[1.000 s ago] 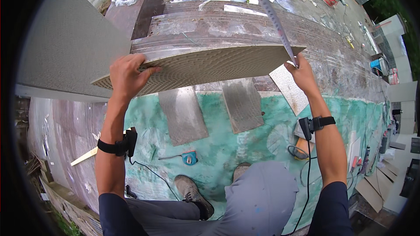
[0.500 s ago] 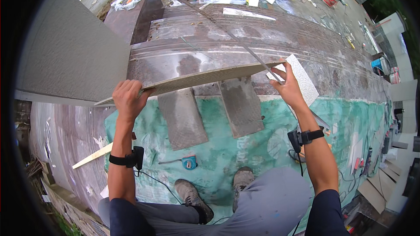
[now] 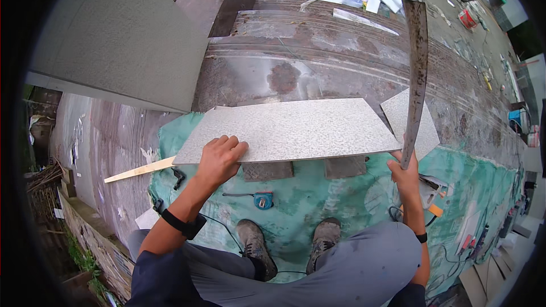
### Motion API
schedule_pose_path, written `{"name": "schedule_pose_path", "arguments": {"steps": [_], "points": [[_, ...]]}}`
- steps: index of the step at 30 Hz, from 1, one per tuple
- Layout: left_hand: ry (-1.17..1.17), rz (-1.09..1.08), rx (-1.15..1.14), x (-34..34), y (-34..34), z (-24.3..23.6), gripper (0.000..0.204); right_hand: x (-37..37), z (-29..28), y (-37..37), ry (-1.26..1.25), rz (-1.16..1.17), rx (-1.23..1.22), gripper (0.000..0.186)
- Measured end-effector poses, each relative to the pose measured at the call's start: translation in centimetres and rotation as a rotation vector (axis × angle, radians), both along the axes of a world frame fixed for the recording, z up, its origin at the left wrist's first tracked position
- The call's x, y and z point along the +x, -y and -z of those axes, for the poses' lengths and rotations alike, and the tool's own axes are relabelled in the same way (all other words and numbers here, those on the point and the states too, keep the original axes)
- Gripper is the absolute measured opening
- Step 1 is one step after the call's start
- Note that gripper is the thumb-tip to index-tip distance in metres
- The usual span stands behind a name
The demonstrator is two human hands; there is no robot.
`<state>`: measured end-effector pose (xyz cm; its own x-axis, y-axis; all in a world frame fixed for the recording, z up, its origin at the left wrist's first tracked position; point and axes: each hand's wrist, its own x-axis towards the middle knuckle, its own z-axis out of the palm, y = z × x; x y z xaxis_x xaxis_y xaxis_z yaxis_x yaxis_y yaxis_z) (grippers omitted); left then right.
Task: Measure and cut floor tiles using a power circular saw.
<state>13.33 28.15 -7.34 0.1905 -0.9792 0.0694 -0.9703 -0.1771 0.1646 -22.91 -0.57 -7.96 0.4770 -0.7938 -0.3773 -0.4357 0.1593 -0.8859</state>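
A long speckled light-grey tile (image 3: 301,128) lies face up in front of me, over two dull grey slabs (image 3: 268,171) whose near ends stick out below it. My left hand (image 3: 220,161) is closed over its near edge, left of the middle. At the tile's near right corner is my right hand (image 3: 404,175), wrapped round the lower end of a long flat metal bar (image 3: 418,74) that points up and away. Whether the right fingers also grip the tile's corner I cannot tell. A smaller speckled offcut (image 3: 412,119) lies partly behind the bar.
A teal tape measure (image 3: 263,200) lies on the green sheet (image 3: 296,239) by my boots. Right of it sits a grey-and-orange power tool (image 3: 432,193). A large grey panel (image 3: 119,40) rises at left, with a wooden strip (image 3: 139,169) below it. Plastic and rubble lie at the back.
The tile has turned from nearly edge-on, with its ribbed underside showing, to speckled face up, and come nearer. The bar has swung more upright in my right hand. My view has shifted left.
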Motion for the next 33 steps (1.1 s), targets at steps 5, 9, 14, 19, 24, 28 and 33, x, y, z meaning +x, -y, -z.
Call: {"name": "schedule_pose_path", "arguments": {"steps": [5, 9, 14, 19, 24, 28, 33], "points": [[-0.146, 0.238, 0.082, -1.8, -0.9, 3.2, 0.061, -0.8, -1.0, 0.4, -0.080, -0.029, 0.015, 0.054], [-0.219, 0.209, 0.252, -4.2, -2.6, 7.1, 0.068, -2.1, -4.3, 1.9, -0.177, -0.013, -0.104, 0.041], [-0.165, 0.228, 0.248, -6.2, -3.9, 11.0, 0.071, -1.3, -7.9, 3.6, -0.174, -0.090, -0.260, 0.038], [-0.094, 0.281, 0.191, -7.3, -3.2, 12.8, 0.067, 1.1, -9.0, 3.6, -0.174, -0.106, -0.272, 0.039], [-0.061, 0.317, 0.177, -8.4, -1.5, 14.3, 0.067, 2.9, -11.0, 4.0, -0.160, -0.205, -0.434, 0.039], [-0.060, 0.338, 0.148, -9.1, 0.4, 16.5, 0.069, 3.0, -16.9, 6.4, -0.114, -0.201, -0.605, 0.041], [-0.037, 0.340, 0.092, -9.6, 1.7, 19.1, 0.062, 1.5, -22.9, 8.6, -0.295, -0.186, -0.678, 0.044]]}}
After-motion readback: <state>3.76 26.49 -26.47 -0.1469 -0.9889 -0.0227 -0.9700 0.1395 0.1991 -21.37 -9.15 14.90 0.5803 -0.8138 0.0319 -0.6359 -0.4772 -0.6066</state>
